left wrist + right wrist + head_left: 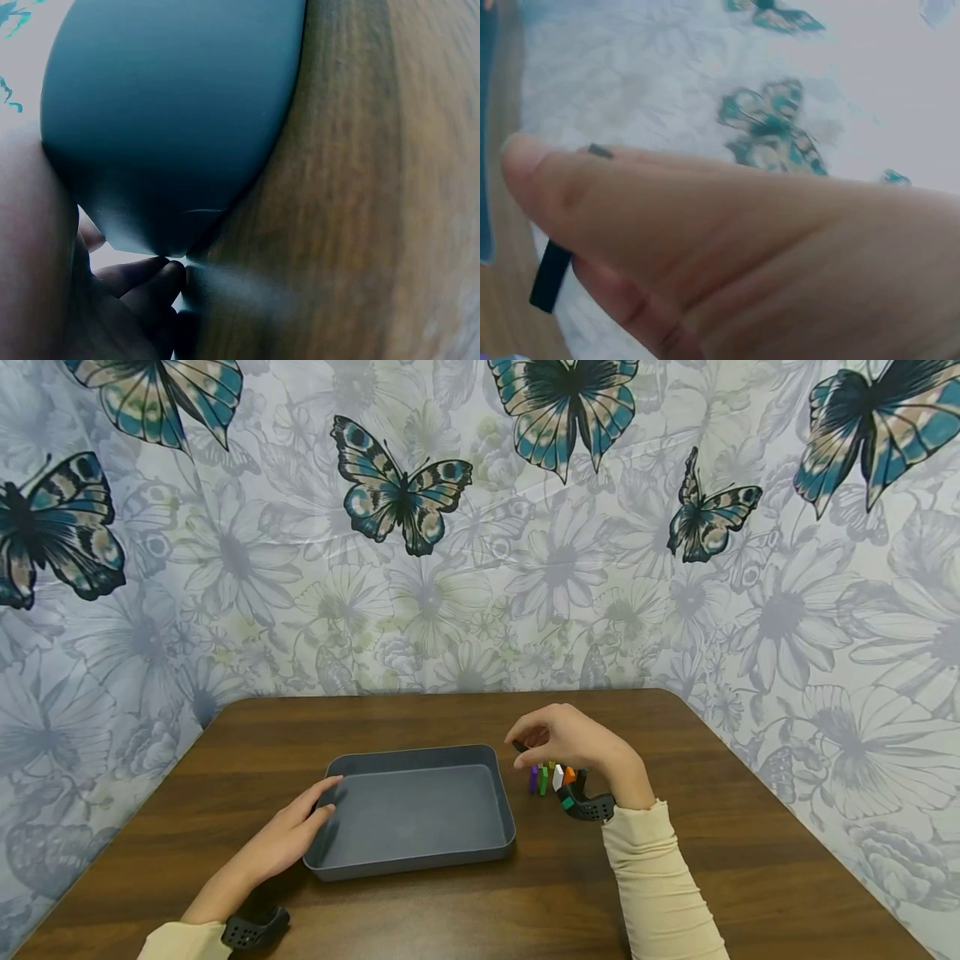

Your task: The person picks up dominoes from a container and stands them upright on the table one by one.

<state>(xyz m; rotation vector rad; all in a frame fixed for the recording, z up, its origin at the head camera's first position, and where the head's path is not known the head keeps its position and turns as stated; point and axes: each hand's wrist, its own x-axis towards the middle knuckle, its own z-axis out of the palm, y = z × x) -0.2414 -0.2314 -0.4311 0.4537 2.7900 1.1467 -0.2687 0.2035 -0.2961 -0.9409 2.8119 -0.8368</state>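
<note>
A shallow dark grey rectangular tray (420, 810) lies on the wooden table. At its left rim rests my left hand (288, 833), fingers extended and touching the edge; in the left wrist view the tray's side wall (172, 112) fills the upper part, with the fingertips beside it. My right hand (573, 742) is raised just beyond the tray's right end. Between thumb and fingers it pinches a slim black block (551, 277). Beneath that hand, several small coloured blocks stand on the table, among them a purple block (533, 780), a green block (543, 780) and a white block (558, 777).
An orange block (569, 775) stands in the same group, partly hidden by the right hand and its wrist strap (588, 807). The brown table (375, 722) ends at the back near a wall covering (480, 610) with butterflies and flowers.
</note>
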